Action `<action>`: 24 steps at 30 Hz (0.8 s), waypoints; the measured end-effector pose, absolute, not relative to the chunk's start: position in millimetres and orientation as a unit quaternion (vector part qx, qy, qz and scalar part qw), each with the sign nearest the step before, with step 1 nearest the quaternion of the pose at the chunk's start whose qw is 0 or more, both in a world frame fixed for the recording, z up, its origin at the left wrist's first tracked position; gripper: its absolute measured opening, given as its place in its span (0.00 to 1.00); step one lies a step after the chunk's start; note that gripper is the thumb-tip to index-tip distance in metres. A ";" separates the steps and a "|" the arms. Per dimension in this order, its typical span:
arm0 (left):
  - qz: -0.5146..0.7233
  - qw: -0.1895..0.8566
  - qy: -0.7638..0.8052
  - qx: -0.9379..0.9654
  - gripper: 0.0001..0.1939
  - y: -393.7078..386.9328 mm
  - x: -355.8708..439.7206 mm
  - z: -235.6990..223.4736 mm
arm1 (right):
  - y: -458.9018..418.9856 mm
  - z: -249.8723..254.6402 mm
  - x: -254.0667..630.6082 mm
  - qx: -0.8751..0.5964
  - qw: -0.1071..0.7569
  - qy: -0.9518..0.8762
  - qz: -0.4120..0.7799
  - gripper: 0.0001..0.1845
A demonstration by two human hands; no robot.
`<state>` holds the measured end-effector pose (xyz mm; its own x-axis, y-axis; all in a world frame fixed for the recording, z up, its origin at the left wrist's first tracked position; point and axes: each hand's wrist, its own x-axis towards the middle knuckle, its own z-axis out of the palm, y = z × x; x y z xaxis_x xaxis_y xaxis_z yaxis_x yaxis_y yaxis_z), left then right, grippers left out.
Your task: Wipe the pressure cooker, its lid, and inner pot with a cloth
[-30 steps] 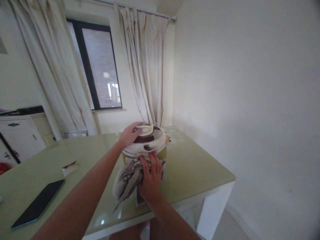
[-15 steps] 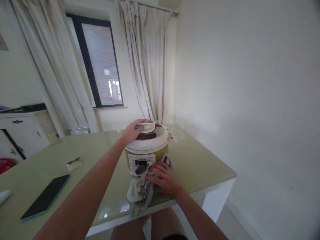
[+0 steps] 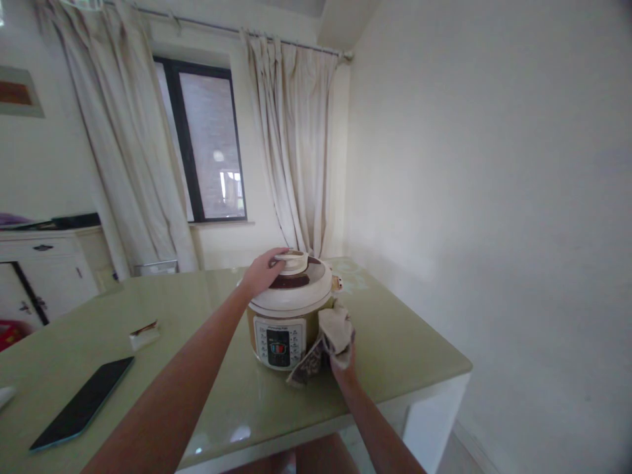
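A round electric cooker (image 3: 286, 322) with a cream lid and olive body stands on the pale green table (image 3: 405, 342), its control panel facing me. My left hand (image 3: 261, 271) rests on the lid with fingers curled over the lid's knob. My right hand (image 3: 343, 359) is closed on a patterned grey and white cloth (image 3: 328, 339) and presses it against the cooker's right side. Most of that hand's fingers are hidden under the cloth.
A dark phone (image 3: 81, 403) lies face up near the table's left front. A small white packet (image 3: 144, 334) sits behind it. Curtains and a dark window (image 3: 207, 151) stand behind the table, a white cabinet (image 3: 44, 270) at left, a bare wall at right.
My right hand has carried the cloth from the cooker's front, down past the panel, up to its right side. The control panel is now uncovered. My left hand has stayed on the lid.
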<state>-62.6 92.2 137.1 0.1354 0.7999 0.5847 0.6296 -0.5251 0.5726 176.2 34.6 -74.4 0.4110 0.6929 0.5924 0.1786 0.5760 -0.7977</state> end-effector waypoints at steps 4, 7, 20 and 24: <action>0.452 0.103 0.478 0.746 0.25 92.9 -62.3 137.2 | 69.7 -40.2 188.6 -0.443 0.729 -0.464 0.237 0.24; 0.458 0.104 0.475 0.744 0.25 91.3 -61.2 139.1 | 54.4 -36.6 162.9 -0.476 0.737 -0.448 0.173 0.23; 0.448 0.109 0.462 0.757 0.26 94.6 -64.0 137.6 | -27.0 -12.8 61.2 -0.315 0.503 -0.763 -0.256 0.21; 0.447 0.112 0.458 0.760 0.27 94.2 -65.2 138.0 | -28.5 -34.2 62.9 -0.195 0.404 -0.833 -0.324 0.08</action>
<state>-65.2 94.2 138.0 0.1802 0.7966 0.5770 0.5970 -0.5548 0.5796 62.9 -28.5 -34.2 -0.5971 0.0632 0.7997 0.5873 0.7135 0.3821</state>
